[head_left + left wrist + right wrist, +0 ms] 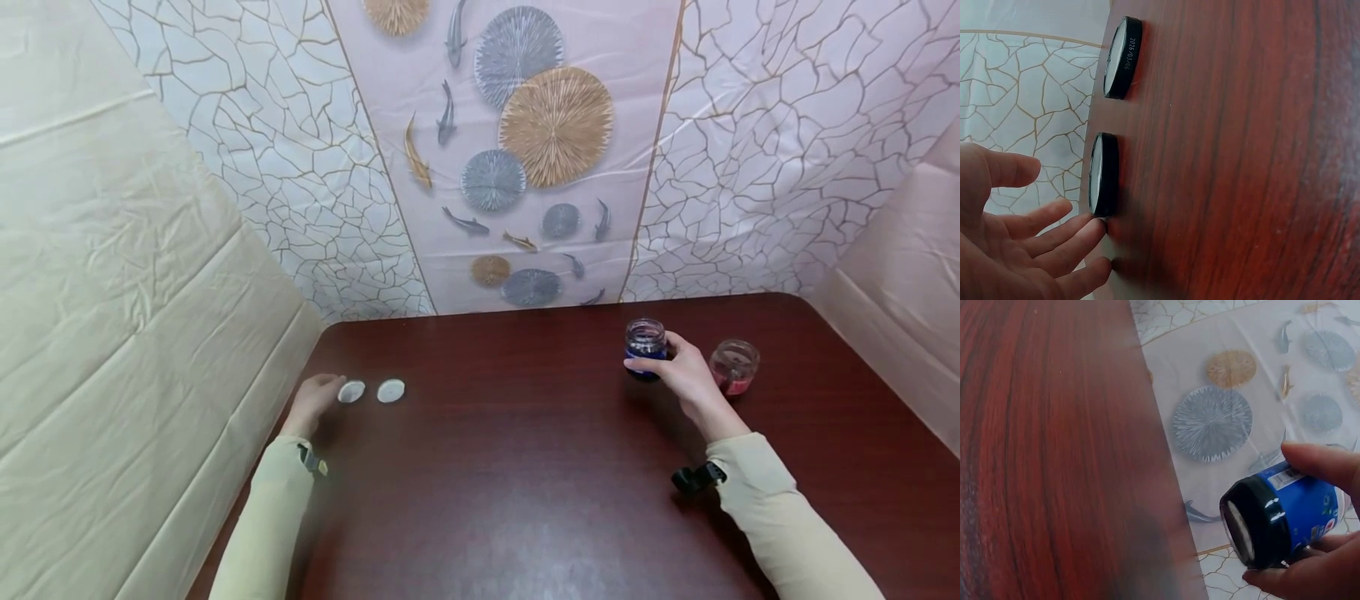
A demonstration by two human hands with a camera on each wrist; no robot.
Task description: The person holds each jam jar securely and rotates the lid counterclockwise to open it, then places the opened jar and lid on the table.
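My right hand (686,375) grips a small glass jar (646,346) with a blue label and a dark lower part, thumb on one side and fingers on the other. In the right wrist view, the jar (1285,515) shows its bottom, held off the tabletop. Over at the far left, my left hand (312,404) lies beside two round lids, its fingers loosely spread. The nearer lid (1104,175) is close to the fingertips; I cannot tell if they touch. A second lid (1124,57), with a printed date on its black rim, lies beyond. Both lids have pale faces upward.
Another glass jar (735,367) with a red label stands just right of my right hand. The dark reddish wooden table (495,467) meets a patterned cloth (525,250) at the back and a beige cloth (180,350) along the left.
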